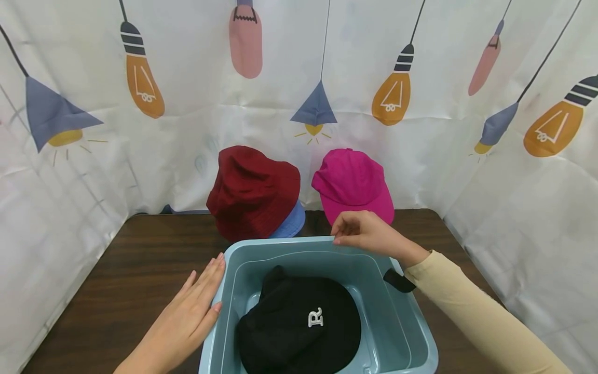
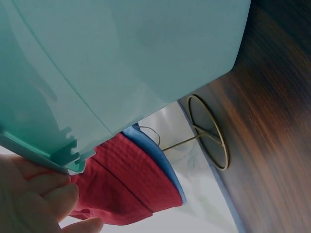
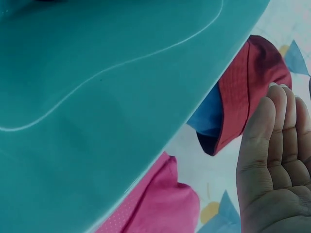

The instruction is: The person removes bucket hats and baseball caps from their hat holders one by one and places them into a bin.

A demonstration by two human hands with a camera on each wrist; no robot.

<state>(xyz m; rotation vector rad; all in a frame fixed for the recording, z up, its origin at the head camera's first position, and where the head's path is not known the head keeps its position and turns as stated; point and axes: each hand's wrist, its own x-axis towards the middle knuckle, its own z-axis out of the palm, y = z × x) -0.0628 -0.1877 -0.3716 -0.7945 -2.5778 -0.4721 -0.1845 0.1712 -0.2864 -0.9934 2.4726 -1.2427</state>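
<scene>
A light blue plastic bin [image 1: 280, 242] stands in front of me on the table. Inside it lies a black cap [image 1: 299, 327] with a white letter R. My left hand [image 1: 182, 311] rests against the bin's left rim, fingers extended; the left wrist view shows its fingers [image 2: 51, 191] beside the rim's corner. My right hand [image 1: 369, 234] is over the back rim, fingers slightly bent with nothing in them. In the right wrist view its palm [image 3: 272, 194] faces the camera, apart from the bin wall. Just behind this hand is a bright pink cap [image 1: 355, 182].
Behind the bin, a dark red bucket hat [image 1: 257, 192] sits over a blue hat [image 1: 290, 222]. A brass wire stand [image 2: 214, 138] shows beneath them. The dark wood table [image 1: 140, 270] is backed by a white curtain [image 1: 187, 156] printed with lamps. A black strip [image 1: 398, 280] hangs by the right sleeve.
</scene>
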